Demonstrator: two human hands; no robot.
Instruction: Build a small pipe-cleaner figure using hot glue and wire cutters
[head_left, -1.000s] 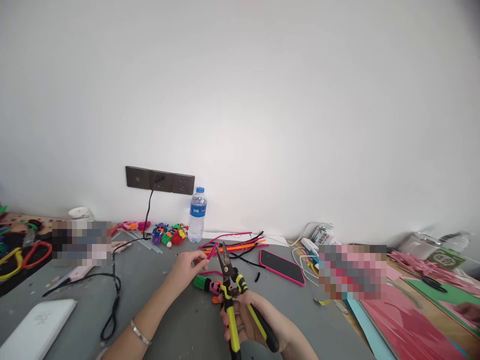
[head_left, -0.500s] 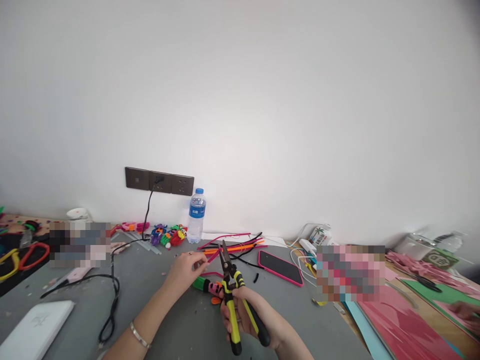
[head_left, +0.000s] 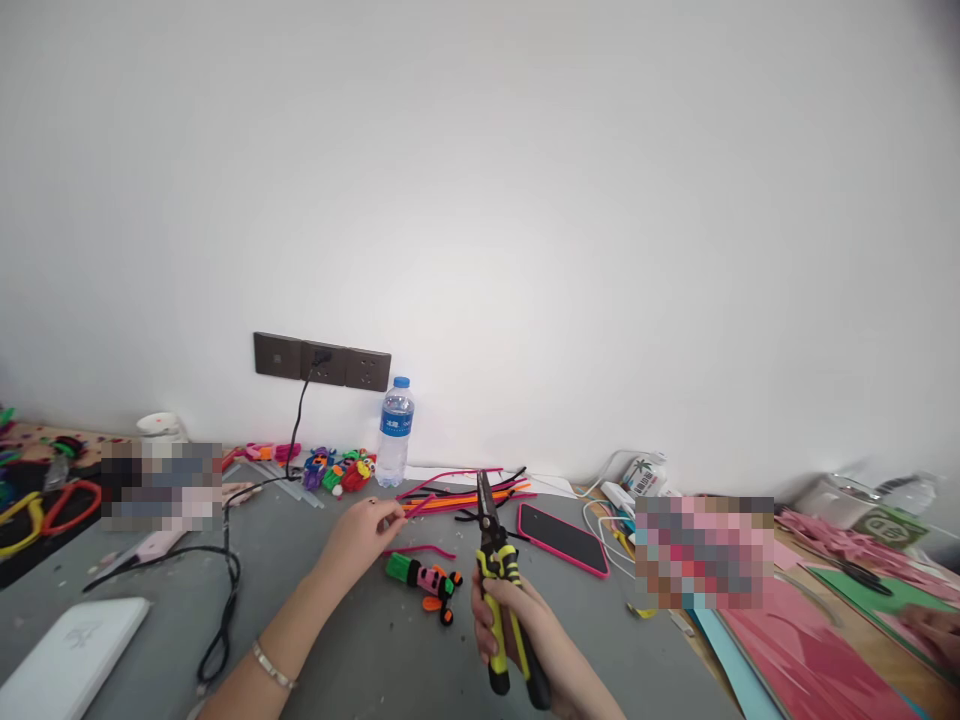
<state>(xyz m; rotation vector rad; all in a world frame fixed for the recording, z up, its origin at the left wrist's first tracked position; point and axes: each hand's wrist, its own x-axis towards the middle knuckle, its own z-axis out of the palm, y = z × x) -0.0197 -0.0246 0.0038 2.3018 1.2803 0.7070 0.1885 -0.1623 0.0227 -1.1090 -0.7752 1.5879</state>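
Note:
My left hand (head_left: 366, 532) pinches the end of a short pink pipe cleaner (head_left: 420, 507), which points up and to the right. My right hand (head_left: 504, 612) is wrapped round a pair of pliers (head_left: 493, 560) with yellow and black handles. Their jaws point away from me and look closed, with nothing visible between them. Between my hands, a small pipe-cleaner figure (head_left: 429, 578) in green, pink, black and orange lies on the grey table (head_left: 337, 660). A bent pink pipe cleaner (head_left: 427, 549) rests just behind it. Farther back lies a bundle of orange, black and pink pipe cleaners (head_left: 469, 496).
A water bottle (head_left: 395, 435) stands by the wall, beside several colourful pipe-cleaner figures (head_left: 337, 472). A phone (head_left: 562, 540) lies to the right. A white power bank (head_left: 75, 655) and black cable (head_left: 232, 580) are at left. Another person's hand (head_left: 930, 630) shows at far right.
My right hand has moved right with the pliers, and their jaws have closed. The small figure between my hands is now uncovered. My left hand has shifted slightly left, still holding the pink pipe cleaner.

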